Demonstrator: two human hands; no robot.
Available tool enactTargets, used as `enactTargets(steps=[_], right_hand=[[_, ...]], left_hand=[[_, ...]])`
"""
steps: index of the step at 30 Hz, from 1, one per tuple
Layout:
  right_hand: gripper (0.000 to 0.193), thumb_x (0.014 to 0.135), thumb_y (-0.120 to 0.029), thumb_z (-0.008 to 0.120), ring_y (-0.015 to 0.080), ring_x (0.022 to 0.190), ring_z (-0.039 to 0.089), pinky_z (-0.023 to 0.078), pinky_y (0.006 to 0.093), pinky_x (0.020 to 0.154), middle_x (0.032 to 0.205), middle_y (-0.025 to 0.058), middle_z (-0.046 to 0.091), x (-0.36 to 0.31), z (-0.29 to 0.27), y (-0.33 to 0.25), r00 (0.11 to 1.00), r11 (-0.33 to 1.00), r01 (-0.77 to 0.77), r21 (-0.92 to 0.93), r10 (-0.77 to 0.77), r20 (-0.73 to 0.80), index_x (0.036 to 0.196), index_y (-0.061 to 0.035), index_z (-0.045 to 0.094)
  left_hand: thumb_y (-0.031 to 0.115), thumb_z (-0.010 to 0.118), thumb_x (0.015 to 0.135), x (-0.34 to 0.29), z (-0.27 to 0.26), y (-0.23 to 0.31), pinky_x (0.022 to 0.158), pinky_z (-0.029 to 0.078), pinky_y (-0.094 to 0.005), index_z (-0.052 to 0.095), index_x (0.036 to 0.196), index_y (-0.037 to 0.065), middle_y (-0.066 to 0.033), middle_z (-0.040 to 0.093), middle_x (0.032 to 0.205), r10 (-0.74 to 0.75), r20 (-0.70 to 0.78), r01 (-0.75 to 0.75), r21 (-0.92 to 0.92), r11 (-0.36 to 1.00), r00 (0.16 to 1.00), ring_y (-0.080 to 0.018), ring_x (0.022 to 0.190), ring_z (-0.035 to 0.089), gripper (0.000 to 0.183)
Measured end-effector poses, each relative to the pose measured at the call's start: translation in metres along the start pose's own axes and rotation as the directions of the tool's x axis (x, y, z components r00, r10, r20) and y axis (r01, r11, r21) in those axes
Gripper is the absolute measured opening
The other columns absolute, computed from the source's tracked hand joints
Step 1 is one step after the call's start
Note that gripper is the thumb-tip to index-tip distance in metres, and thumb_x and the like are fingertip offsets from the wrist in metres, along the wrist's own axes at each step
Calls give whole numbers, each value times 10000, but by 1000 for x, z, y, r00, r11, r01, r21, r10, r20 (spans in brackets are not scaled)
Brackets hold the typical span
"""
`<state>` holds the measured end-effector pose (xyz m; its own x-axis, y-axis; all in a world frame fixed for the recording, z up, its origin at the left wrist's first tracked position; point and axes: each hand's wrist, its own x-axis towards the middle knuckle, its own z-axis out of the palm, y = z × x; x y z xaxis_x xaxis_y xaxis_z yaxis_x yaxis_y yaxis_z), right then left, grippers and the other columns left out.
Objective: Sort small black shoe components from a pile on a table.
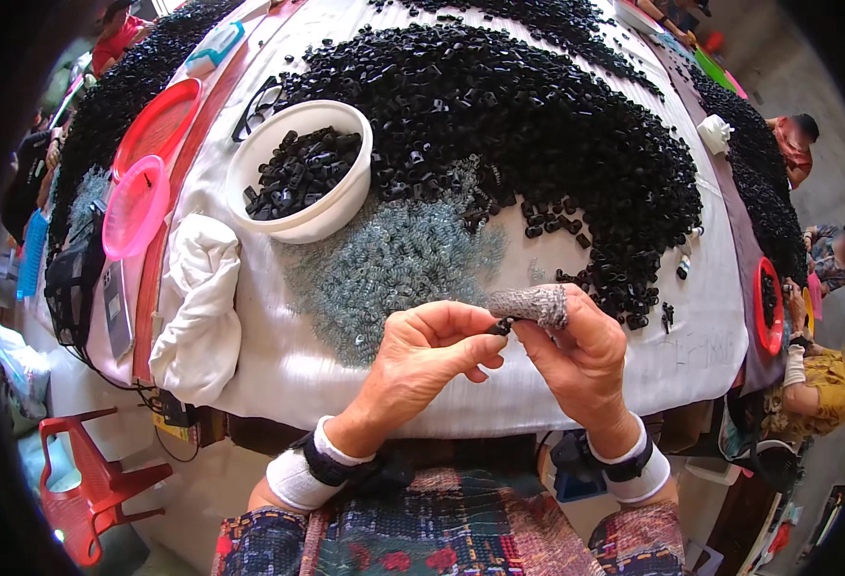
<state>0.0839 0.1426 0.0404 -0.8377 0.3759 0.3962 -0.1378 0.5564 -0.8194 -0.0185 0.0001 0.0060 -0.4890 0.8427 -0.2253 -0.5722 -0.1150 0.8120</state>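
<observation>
My left hand (432,348) and my right hand (576,350) meet over the near part of the table. Between their fingertips is a small black plastic part (502,327), pinched from both sides and partly hidden by the fingers. A grey knitted finger cover (528,305) sits on a finger of my right hand. Just beyond my left hand spreads a heap of small metal springs (394,259). Behind it lies a large pile of black plastic parts (499,106), with some scattered pieces near my right hand.
A white bowl (346,206) of black parts stands left of the springs. A twisted white cloth (197,307), a pink basket (134,206) and a red basket (158,120) lie farther left. A red chair (96,485) stands at lower left. Other people work at right.
</observation>
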Motion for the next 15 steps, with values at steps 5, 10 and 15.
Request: enactTargets(steps=[5, 10, 15], right_hand=[[234, 748, 79, 672, 173, 698, 661, 526, 271, 613, 811, 88, 669, -8, 5, 0, 995, 995, 40, -89, -47, -85, 962, -16, 670], [210, 786, 63, 677, 101, 796, 642, 510, 228, 667, 887, 76, 691, -14, 8, 3, 995, 998, -14, -54, 8, -103, 986, 1, 662], [208, 780, 43, 693, 103, 734, 652, 514, 232, 656, 843, 71, 701, -16, 8, 4, 998, 992, 23, -123, -31, -63, 980, -4, 665]], left_hand=[[53, 696, 827, -4, 4, -1, 621, 544, -264, 636, 974, -24, -107, 683, 906, 3, -15, -3, -21, 1000, 1000, -158, 764, 662, 176], [60, 696, 830, -6, 5, -3, 628, 544, -264, 643, 1002, -33, -109, 687, 893, 20, -43, -18, 51, 999, 999, -158, 773, 664, 203], [64, 698, 829, -7, 2, -5, 622, 543, -260, 645, 988, -35, -109, 687, 885, 3, -59, 2, 86, 996, 998, -157, 761, 666, 194]])
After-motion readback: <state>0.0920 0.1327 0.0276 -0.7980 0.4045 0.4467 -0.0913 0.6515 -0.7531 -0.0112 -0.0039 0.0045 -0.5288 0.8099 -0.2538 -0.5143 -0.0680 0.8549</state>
